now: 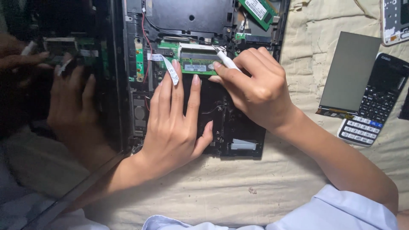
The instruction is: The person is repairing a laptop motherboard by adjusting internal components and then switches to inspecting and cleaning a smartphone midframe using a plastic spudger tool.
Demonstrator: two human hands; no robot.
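Beside the opened laptop (187,25) lie a calculator (375,102) and grey panel (350,72).

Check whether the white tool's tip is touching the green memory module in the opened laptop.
Touching, as far as the head view shows: the right hand holds the white tool, whose tip meets the top edge of the green memory module, no gap visible.

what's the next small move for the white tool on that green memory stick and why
Probably nudge the white tool sideways against the clip at the green memory module: its tip sits at the module's right end, and the left hand steadies the other side.
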